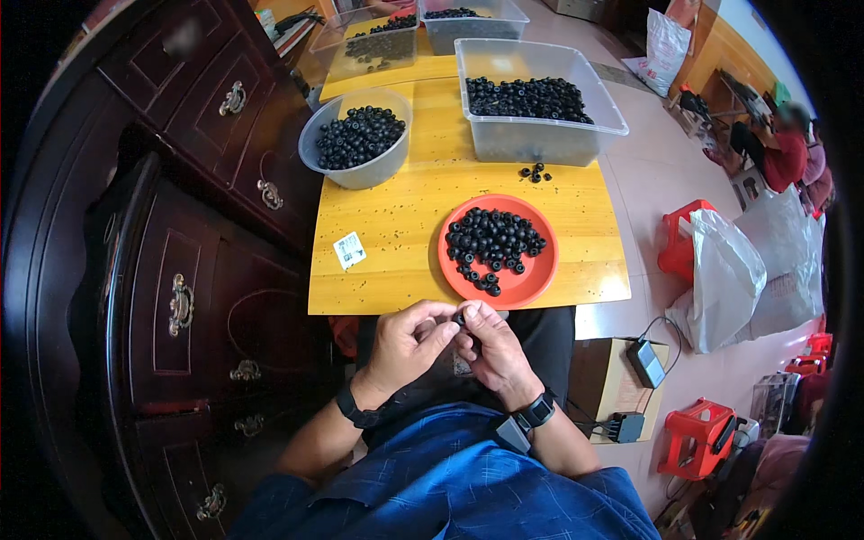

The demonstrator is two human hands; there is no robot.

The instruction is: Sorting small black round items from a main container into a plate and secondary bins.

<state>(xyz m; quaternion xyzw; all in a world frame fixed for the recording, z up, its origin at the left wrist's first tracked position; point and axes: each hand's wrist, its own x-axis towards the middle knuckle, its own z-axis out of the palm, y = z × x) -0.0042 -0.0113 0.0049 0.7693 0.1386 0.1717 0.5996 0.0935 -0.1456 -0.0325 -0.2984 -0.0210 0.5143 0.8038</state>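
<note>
Black bead in a fingertip pinch of both hands (red plate of similar beads beyond)

A dark wooden cabinet lines the left, while red stools stand on a pale tiled floor.

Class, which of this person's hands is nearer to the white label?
Left. The left hand is closer to the body than the label and somewhat to its right; the right hand is also on that side, but farther right.
</note>
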